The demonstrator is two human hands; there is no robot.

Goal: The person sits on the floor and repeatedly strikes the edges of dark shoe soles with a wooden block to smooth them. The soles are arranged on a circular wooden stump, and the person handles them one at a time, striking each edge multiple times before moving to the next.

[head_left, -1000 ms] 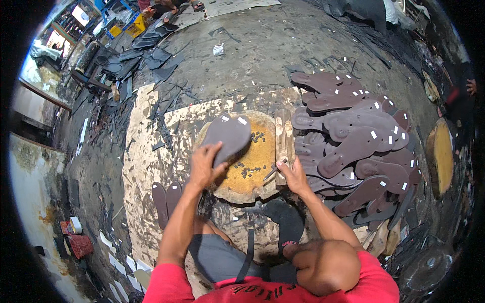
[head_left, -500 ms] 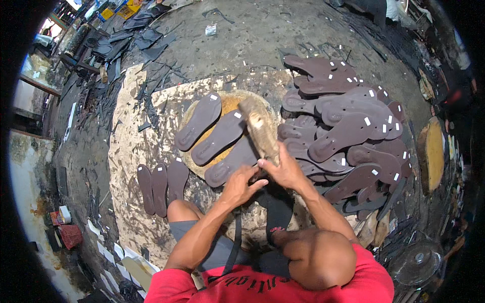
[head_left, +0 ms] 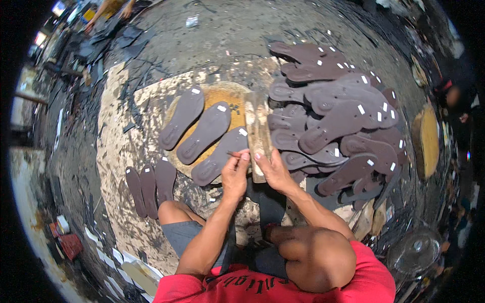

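Observation:
My right hand [head_left: 276,174] is wrapped round the lower end of a worn wooden bat [head_left: 258,118], which points away from me. Beside it, my left hand [head_left: 235,177] pinches a short dark rod [head_left: 235,153], whose kind is too small to tell. Just past my left hand, a grey-brown shoe sole [head_left: 222,156] lies on a round wooden block [head_left: 174,113] with a yellowish top. Two more soles, a middle one [head_left: 204,134] and a far-left one [head_left: 183,118], rest slantwise on the block. Each has a small white tag at its far end.
A big heap of soles [head_left: 333,123] with punched holes lies to the right. Three soles [head_left: 148,189] lie side by side at left, by my knee. Dark scraps [head_left: 129,43] litter the far floor, near another person's arms [head_left: 111,10]. A round fan-like grille [head_left: 417,247] stands at lower right.
The wooden bat has swung from leaning left to nearly straight ahead. My left hand has turned upward, with the dark rod now showing in its fingers. The view has shifted slightly.

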